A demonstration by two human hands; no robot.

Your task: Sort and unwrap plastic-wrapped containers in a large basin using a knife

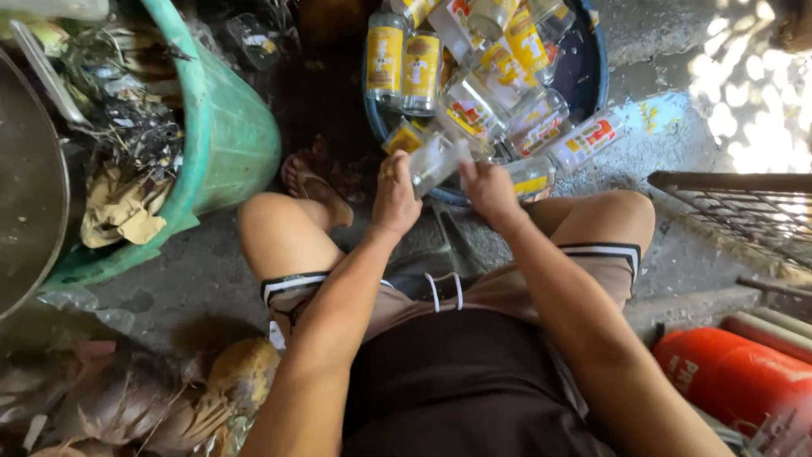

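Centre of frame, just below the tub rim: both hands on one clear glass bottle (436, 161). Left hand (396, 196) has fingers wrapped round its lower end; right hand (489, 190) has fingers closed on the other end. The bottle is tilted, held over the near edge of the dark blue tub (592, 80), which fills the upper middle of the frame.

The tub is packed with labelled bottles (474, 76), yellow and red labels, lying every way; one bottle (584, 140) lies over the right rim.

Little open room: knees either side, a foot in a sandal (315, 184) just left of the hands. Green bucket (233, 140) full of scraps at upper left, metal basin (30, 186) at the left edge. Wire rack (744, 207) at right, red cylinder (736, 377) at lower right, dry husks (152, 398) at lower left. Wet concrete floor (668, 245) between.
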